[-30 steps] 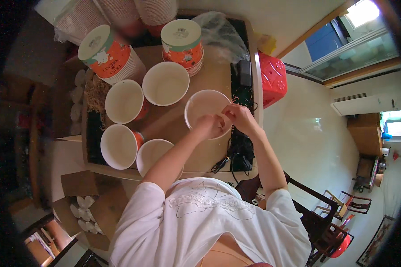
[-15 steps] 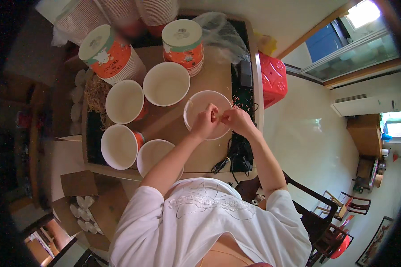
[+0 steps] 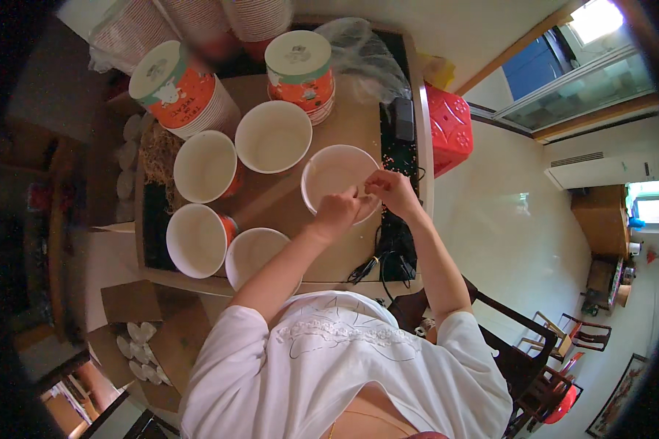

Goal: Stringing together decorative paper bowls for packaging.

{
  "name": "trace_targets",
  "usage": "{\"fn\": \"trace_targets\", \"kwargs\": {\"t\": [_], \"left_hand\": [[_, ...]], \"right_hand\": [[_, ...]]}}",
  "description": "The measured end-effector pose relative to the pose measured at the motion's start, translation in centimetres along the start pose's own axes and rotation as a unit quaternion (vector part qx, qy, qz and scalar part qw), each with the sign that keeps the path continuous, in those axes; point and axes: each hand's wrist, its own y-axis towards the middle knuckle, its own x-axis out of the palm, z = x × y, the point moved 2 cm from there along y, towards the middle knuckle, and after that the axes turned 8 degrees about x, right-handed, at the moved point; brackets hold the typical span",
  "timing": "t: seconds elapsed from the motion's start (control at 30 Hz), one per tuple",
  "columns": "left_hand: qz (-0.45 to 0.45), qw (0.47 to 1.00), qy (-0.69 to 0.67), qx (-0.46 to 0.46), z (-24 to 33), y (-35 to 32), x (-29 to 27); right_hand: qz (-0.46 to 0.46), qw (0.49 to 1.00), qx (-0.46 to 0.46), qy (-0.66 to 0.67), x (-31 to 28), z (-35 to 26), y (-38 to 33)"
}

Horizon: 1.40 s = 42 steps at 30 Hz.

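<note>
At the centre of the frame, the white tub (image 3: 333, 172) stands on the worktop (image 3: 329, 257), with the left hand (image 3: 340, 214) and right hand (image 3: 392, 192) close together over its right side. Their fingers curl inward (whether they pinch anything small, I cannot tell). Good handling calls for fingertips above the mouth and no weight on the rim.

A wide white tub (image 3: 335, 174) stands upright, open mouth up, on the brown tabletop (image 3: 355, 123).
</note>
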Motion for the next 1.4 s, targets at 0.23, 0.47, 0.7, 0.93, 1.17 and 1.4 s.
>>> {"fn": "trace_targets", "kwargs": {"t": [0.23,0.47,0.7,0.93,1.17,1.4], "left_hand": [[0.018,1.000,0.005,0.011,-0.1,-0.1,0.8],[0.028,0.999,-0.038,-0.005,0.5,0.2,0.1],[0.045,0.986,-0.150,-0.062,0.5,0.5,-1.1],[-0.038,0.772,-0.542,-0.331,-1.5,1.0,0.9],[-0.041,0.643,-0.647,-0.409,-2.4,0.5,1.3],[-0.036,0.607,-0.681,-0.408,-2.5,0.4,0.6]], "right_hand": [[0.032,0.998,-0.015,0.051,0.1,0.8,-0.2],[0.066,0.997,0.001,0.037,-0.5,0.5,-0.7],[0.064,0.997,-0.016,-0.049,-0.7,-0.3,-1.7],[0.174,0.957,0.019,0.231,2.4,2.5,-3.0],[0.262,0.950,-0.080,0.150,4.9,1.0,-4.6],[0.266,0.952,-0.115,0.098,4.9,0.5,-5.1]]}}
